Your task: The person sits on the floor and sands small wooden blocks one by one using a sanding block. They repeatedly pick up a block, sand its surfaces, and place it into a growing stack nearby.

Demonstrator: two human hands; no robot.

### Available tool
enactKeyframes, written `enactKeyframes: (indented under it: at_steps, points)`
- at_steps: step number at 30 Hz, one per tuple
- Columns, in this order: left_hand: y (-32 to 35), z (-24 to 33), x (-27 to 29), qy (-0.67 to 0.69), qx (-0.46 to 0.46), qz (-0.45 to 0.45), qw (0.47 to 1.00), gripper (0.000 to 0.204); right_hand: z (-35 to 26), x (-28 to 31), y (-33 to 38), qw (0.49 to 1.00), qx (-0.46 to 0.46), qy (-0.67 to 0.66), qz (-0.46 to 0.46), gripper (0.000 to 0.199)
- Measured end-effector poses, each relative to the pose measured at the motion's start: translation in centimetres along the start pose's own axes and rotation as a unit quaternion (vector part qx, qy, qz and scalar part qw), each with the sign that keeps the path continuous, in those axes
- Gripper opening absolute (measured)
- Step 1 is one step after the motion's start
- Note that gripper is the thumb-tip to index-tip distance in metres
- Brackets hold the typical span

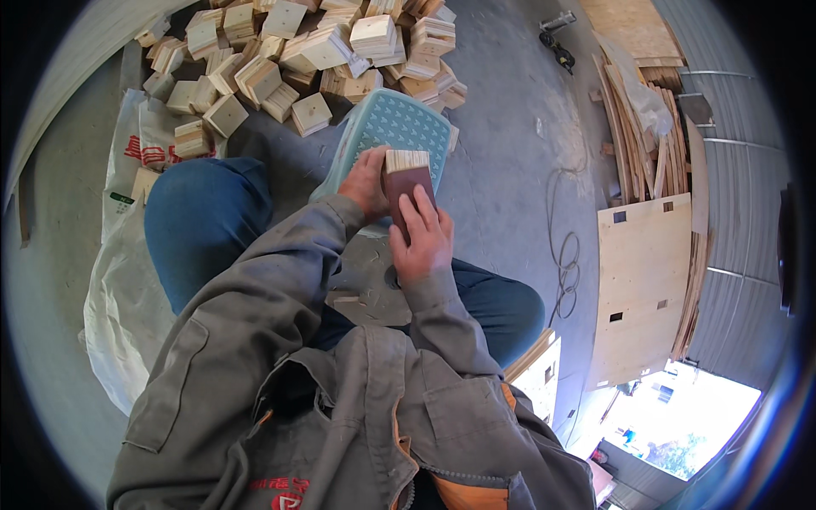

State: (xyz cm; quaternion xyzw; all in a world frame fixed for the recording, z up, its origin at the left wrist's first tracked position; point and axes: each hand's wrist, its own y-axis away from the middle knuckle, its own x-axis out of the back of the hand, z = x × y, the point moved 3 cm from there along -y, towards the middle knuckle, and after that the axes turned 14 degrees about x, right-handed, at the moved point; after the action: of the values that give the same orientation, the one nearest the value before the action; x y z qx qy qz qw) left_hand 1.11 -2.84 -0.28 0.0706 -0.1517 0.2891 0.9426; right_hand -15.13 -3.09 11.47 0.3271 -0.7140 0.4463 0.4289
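Between my hands is a layered wooden block [408, 161] with pale striped edges and a flat reddish-brown face [406, 192]. Whether the brown face belongs to the block or is a separate piece, I cannot tell. My left hand [367, 183] grips the block's left side, its fingers curled round it. Across the brown face lie the fingers of my right hand [422, 236], with the thumb along its left edge. Below the block stands a light-blue plastic stool [395, 117] with a patterned top, partly hidden by my hands.
A heap of plywood blocks [327, 48] covers the floor beyond the stool. White plastic sacking [127, 293] lies at left beside my knee. On the right are a coiled cable [567, 274], a power tool [558, 53], leaning boards [643, 289] and a bright opening [680, 416].
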Motion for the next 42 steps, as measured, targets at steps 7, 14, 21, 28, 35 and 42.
enactKeyframes:
  at_steps: [7,14,21,28,35,42]
  points:
    - [-0.4,0.3,0.1,-0.002,0.01,-0.031,0.999,0.101,4.8,-3.5,-9.0,0.998,-0.057,0.031,0.011,0.054]
    - [-0.3,0.5,0.3,-0.012,0.001,-0.02,1.0,0.1,4.9,-3.5,-8.5,0.998,-0.059,0.028,-0.007,0.056]
    - [-0.2,0.2,0.3,-0.007,0.008,-0.005,1.0,0.1,0.9,0.1,1.9,1.0,-0.016,0.022,0.0,0.061]
    - [0.1,0.8,0.2,-0.004,0.002,-0.01,1.0,0.098,1.0,0.4,2.9,0.999,-0.006,0.026,0.021,0.061]
    - [-0.2,0.7,0.6,-0.004,0.014,-0.026,1.0,0.101,5.7,-3.5,-8.0,0.997,-0.066,0.025,0.018,0.055]
    - [-0.2,1.7,0.5,-0.008,0.021,-0.033,0.999,0.1,7.0,-4.0,-9.0,0.994,-0.093,0.049,-0.017,0.056]
